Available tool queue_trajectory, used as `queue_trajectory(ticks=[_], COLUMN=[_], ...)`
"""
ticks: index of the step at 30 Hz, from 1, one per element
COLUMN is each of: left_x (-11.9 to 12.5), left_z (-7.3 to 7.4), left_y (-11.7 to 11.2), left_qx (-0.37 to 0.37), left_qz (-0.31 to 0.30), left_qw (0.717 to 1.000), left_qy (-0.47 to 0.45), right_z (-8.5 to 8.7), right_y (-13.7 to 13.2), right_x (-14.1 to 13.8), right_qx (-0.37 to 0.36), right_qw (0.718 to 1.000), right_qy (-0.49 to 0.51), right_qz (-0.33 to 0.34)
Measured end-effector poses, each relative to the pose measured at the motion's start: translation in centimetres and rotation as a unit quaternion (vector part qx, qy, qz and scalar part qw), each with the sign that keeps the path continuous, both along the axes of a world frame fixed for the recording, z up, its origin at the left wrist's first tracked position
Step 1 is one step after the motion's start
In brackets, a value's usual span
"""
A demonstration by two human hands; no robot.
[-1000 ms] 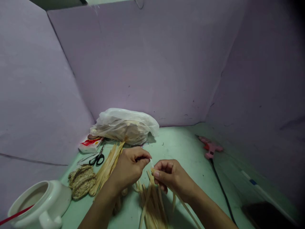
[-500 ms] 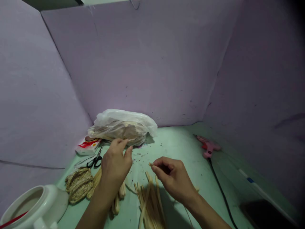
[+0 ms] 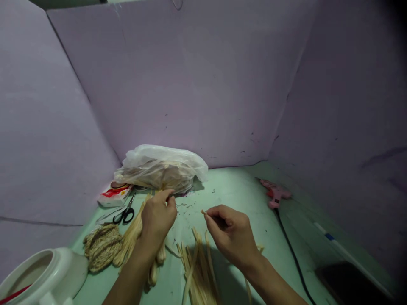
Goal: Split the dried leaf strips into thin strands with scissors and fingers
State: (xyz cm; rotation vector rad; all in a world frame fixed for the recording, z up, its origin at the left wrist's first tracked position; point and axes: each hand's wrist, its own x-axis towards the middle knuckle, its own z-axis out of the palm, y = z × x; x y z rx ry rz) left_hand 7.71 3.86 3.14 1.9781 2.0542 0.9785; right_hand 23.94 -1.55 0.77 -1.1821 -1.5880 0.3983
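Observation:
My right hand (image 3: 230,233) is closed in a pinch on the end of a pale straw strip (image 3: 203,212); a length of strip shows below that wrist. My left hand (image 3: 159,214) is raised in front of the plastic bag, its thumb and index finger brought close together; what they hold, if anything, I cannot make out. Below and between the hands lies a spread bundle of straw strips (image 3: 202,275). Tied straw bundles (image 3: 133,235) lie under and beside my left forearm, partly hidden by it.
A clear plastic bag (image 3: 165,169) of dried material rests against the back panel. Black-handled scissors (image 3: 124,216), a red-white box (image 3: 114,195), a braided coil (image 3: 103,245) and a white ceramic pot (image 3: 63,271) stand left. Right: a pink glue gun (image 3: 276,194) with cord, and a dark flat object (image 3: 349,279).
My left thumb and index finger have come closer together. My right hand has risen slightly with the strip end in its pinch. The view has shifted a little.

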Motion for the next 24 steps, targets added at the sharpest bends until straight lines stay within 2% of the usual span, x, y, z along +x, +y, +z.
queue_trajectory(ticks=[4, 9, 12, 16, 18, 21, 24], left_x=[1.3, 2.6, 2.7, 2.8, 2.9, 3.1, 3.4], left_z=[0.5, 1.8, 2.2, 1.9, 1.7, 1.4, 1.3], left_y=[-0.8, -2.6, -3.0, -2.9, -2.8, -2.8, -2.8], left_qx=[-0.045, -0.173, -0.252, -0.307, -0.307, -0.296, -0.279], left_qz=[-0.121, -0.213, -0.205, -0.182, -0.174, -0.157, -0.160], left_qw=[0.976, 0.910, 0.879, 0.846, 0.834, 0.829, 0.833], left_qy=[-0.173, -0.310, -0.348, -0.396, -0.425, -0.447, -0.451], right_z=[-0.2, -0.6, -0.7, -0.6, -0.7, -1.0, -1.2], right_y=[0.1, 0.1, 0.1, 0.1, 0.1, 0.2, 0.1], right_x=[0.1, 0.1, 0.0, -0.2, -0.2, -0.2, -0.2], right_qx=[0.056, 0.163, 0.208, 0.234, 0.238, 0.235, 0.202], right_qw=[0.997, 0.975, 0.959, 0.947, 0.944, 0.945, 0.962], right_qy=[-0.046, -0.145, -0.178, -0.196, -0.201, -0.200, -0.161], right_qz=[-0.008, -0.041, -0.074, -0.102, -0.108, -0.110, -0.086])
